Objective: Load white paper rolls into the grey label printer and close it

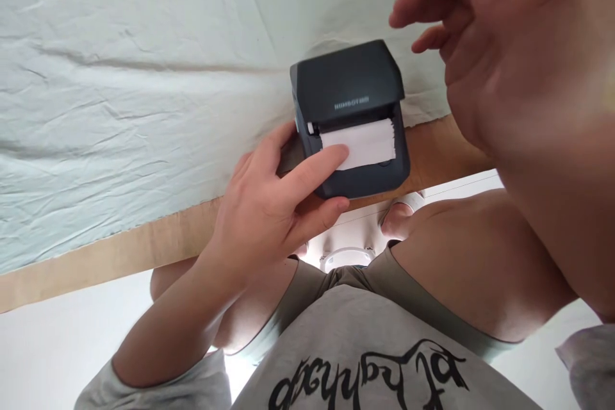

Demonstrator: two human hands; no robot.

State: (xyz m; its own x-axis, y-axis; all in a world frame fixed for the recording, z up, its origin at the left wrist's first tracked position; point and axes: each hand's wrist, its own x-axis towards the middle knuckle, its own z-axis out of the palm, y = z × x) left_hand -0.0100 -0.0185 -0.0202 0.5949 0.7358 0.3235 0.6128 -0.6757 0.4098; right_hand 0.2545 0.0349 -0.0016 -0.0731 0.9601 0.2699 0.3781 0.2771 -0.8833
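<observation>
A dark label printer [348, 77] sits at the table's near edge, tilted slightly, with lettering on its lid. Below the lid is a gap where a white strip of label paper [372, 141] lies over the printer's front. My left hand [262, 205] grips the printer from its left side, and one finger presses on the paper. Raised at the right, close to the camera, my right hand [519, 57] is apart from the printer. Its fingers are loosely bent and spread, and I see nothing in them.
A pale, wrinkled cloth [144, 90] covers the table, leaving a strip of bare wooden edge [120, 246] along the front. My thighs and grey shirt [365, 346] are just below that edge. A white round object [346, 259] shows on the floor between my legs.
</observation>
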